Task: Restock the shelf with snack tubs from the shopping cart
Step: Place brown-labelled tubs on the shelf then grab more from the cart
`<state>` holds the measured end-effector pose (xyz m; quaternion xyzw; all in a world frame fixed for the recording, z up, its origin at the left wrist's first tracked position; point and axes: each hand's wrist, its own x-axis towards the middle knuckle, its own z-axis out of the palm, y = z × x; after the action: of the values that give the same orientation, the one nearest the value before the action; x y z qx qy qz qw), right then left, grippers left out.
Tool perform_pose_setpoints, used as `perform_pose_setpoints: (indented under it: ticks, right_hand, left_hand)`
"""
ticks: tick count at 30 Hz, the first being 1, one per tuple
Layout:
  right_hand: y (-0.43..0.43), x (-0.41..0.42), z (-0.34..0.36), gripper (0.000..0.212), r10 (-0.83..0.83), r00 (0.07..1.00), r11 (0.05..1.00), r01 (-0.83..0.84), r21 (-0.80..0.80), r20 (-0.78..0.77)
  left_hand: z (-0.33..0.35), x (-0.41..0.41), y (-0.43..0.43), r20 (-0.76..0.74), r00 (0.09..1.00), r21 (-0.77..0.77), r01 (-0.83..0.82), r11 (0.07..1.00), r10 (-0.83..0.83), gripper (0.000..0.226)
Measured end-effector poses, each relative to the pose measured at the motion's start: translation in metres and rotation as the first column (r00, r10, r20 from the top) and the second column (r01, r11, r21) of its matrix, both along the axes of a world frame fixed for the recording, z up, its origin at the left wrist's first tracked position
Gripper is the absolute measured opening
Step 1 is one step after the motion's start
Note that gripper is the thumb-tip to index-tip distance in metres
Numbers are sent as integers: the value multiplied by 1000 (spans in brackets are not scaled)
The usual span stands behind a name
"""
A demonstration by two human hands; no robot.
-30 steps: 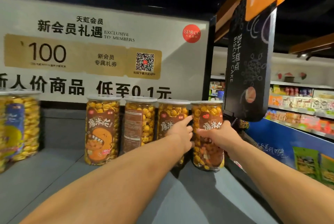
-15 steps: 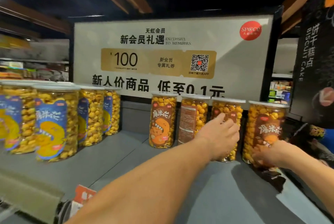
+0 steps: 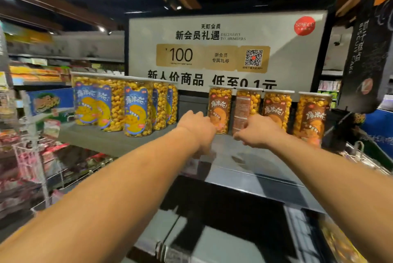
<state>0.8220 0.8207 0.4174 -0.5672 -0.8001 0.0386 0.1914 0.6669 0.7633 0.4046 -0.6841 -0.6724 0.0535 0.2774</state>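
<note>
With my left hand (image 3: pixel 197 130) and right hand (image 3: pixel 258 133) both empty, fingers loosely curled, just before the brown snack tubs (image 3: pixel 276 109) standing at one o'clock on the shelf (image 3: pixel 255 163), I judge this placing finished and next must fetch another tub.

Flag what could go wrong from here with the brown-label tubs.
1. The left hand and right hand are right in front of the tall, narrow brown-label tubs; a knock could topple one into its neighbours.
2. The rightmost tub stands near the right end of the shelf, so a nudge might send it off.
3. The second tub shows its back label; it may be left misfaced.
</note>
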Motion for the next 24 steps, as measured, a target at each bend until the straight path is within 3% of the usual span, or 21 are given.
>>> perform_pose_setpoints:
  ticks: [5, 13, 19, 24]
  right_hand:
    - [-118, -115, -8, 27, 255, 960, 960, -266, 89, 118]
    - [-290, -262, -53, 28, 561, 808, 827, -559, -66, 181]
    - [-396, -360, -150, 31, 760, 605, 650, -702, -292, 237]
    - [-455, -431, -247, 22, 861, 454, 507, -737, -447, 230]
  left_hand:
    - [-7, -88, -128, 99, 981, 33, -168, 985, 164, 42]
    - [-52, -207, -329, 243, 878, -95, -402, 911, 413, 37]
    - [-145, -282, -462, 346, 650, -336, -587, 737, 676, 40]
    - [-220, -327, -529, 360, 475, -463, -656, 596, 803, 44]
